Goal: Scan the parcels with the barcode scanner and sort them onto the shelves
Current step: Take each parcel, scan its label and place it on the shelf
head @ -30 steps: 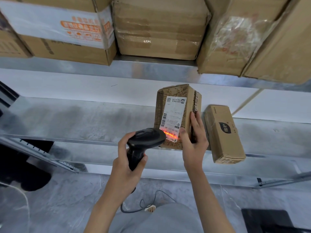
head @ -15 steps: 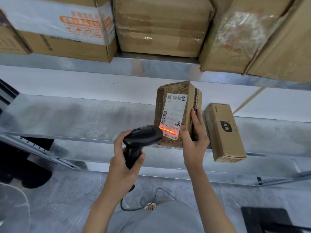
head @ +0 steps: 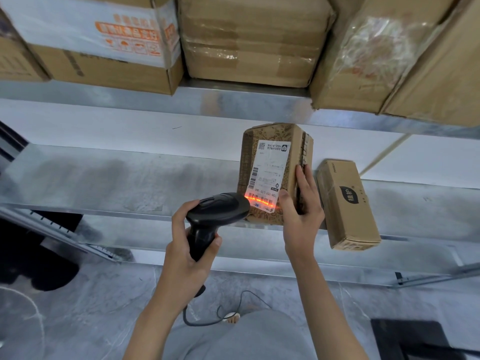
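Your left hand (head: 185,245) is wrapped around the handle of the black barcode scanner (head: 215,216), fingers curled tight on the grip with the thumb up near the head, and the scanner's nose points toward 2 o'clock at the parcel (head: 275,172). Your right hand (head: 301,216) grips that parcel at its lower right corner: the thumb presses on the front face just beside the label (head: 268,172), and the other fingers run straight up the right side of the box. The parcel is a brown patterned carton standing upright, its base at the front edge of the middle metal shelf (head: 104,183), at about 1 o'clock from your hands. A red-orange scan line (head: 259,200) falls across the barcode at the bottom of the white label. At 3 o'clock of the parcel, just beside it but apart from it, a smaller plain carton (head: 348,203) with a dark logo lies on the same shelf, overhanging the front edge. At 12 o'clock, the upper shelf (head: 233,102) carries several large cardboard boxes (head: 249,40). A cable (head: 223,313) trails from the scanner's base down at 6 o'clock.
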